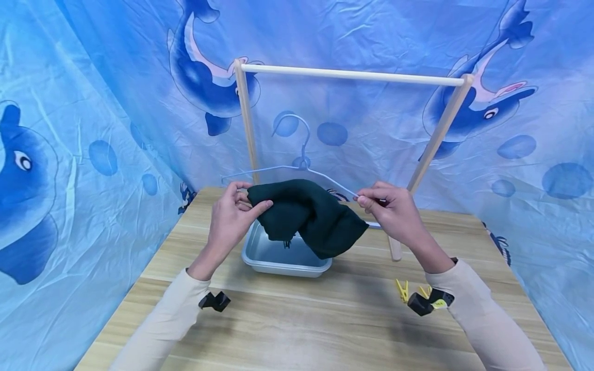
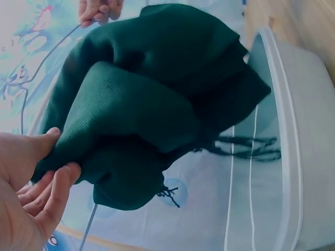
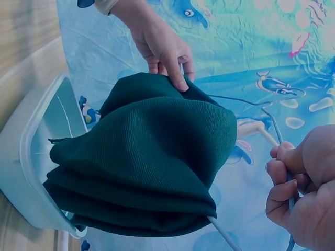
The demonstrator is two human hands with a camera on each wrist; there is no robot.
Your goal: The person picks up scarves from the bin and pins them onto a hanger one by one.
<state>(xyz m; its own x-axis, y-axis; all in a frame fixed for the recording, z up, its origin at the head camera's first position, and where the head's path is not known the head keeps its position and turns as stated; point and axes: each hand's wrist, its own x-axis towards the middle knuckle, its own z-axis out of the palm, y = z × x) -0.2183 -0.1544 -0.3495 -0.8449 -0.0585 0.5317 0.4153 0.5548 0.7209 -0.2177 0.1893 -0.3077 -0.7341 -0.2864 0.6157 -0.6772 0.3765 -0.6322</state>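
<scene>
A dark green scarf [image 1: 311, 216] with fringe hangs folded over the lower bar of a light-blue wire hanger [image 1: 329, 179]. My left hand [image 1: 232, 214] pinches the scarf's upper left edge between thumb and fingers. Curled round the hanger's right corner, my right hand [image 1: 392, 211] grips the wire. From the right wrist view, the bare end of the bar comes out of the scarf [image 3: 141, 162] below the right hand [image 3: 309, 183]. Fringe strands dangle beneath the cloth in the left wrist view. The hanger's hook points up, apart from the rack's rail.
Below the scarf, a pale plastic basin [image 1: 287, 268] stands on the wooden table [image 1: 297, 319]. Behind it rises a rack with a white rail [image 1: 352, 74] and wooden posts. Yellow clothespins [image 1: 402, 291] lie near my right wrist. A blue dolphin-print curtain [image 1: 371, 31] surrounds the table.
</scene>
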